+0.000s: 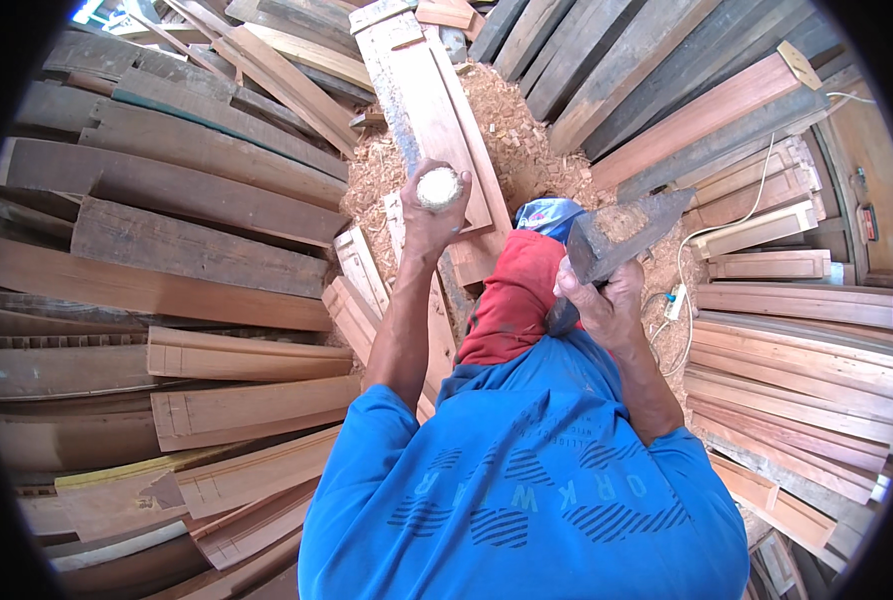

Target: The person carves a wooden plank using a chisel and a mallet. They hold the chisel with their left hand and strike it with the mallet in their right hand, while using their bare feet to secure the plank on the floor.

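My left hand is wrapped round a cylindrical thing. Only its round, whitish, rough-looking end shows, so its kind is unclear. It is held up near a long wooden panel with a narrow board along its right side. On the right, my right hand grips a flat, dark grey plate-like piece with a tan, dusty patch on its face, thumb at its near edge. The plate is tilted above my knee, beside red cloth and blue cloth.
Wood shavings cover the ground around the panel. Stacked boards crowd the left side, and more lean at the far right. Along the right, a white cable with a plug runs past stacked lumber.
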The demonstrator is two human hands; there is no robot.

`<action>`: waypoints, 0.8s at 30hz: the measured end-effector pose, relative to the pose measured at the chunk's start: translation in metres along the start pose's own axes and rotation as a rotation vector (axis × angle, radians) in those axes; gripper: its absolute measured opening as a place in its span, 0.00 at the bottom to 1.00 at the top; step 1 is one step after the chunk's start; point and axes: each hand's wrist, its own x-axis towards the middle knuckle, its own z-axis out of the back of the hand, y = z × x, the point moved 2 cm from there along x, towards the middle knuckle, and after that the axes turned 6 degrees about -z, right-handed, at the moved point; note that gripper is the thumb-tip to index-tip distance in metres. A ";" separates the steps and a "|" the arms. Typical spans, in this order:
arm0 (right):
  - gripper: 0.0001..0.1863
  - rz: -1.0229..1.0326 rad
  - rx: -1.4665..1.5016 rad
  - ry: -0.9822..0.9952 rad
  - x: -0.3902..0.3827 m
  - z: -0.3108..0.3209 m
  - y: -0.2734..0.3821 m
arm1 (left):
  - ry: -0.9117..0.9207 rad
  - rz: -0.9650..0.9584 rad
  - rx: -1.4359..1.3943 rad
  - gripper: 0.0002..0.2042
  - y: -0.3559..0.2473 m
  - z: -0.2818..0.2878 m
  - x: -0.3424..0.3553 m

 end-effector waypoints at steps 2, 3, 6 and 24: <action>0.13 0.012 -0.014 0.007 0.001 0.002 -0.001 | -0.007 0.016 -0.030 0.09 0.001 0.000 0.000; 0.13 0.019 -0.018 0.026 0.002 0.003 -0.002 | -0.007 0.026 -0.039 0.09 -0.001 0.000 0.000; 0.12 0.024 -0.003 0.019 0.002 0.003 -0.004 | 0.023 0.053 -0.030 0.09 0.000 -0.002 -0.001; 0.16 0.433 -1.045 0.217 0.115 -0.034 0.053 | 0.107 -0.264 -0.003 0.15 -0.008 -0.007 -0.013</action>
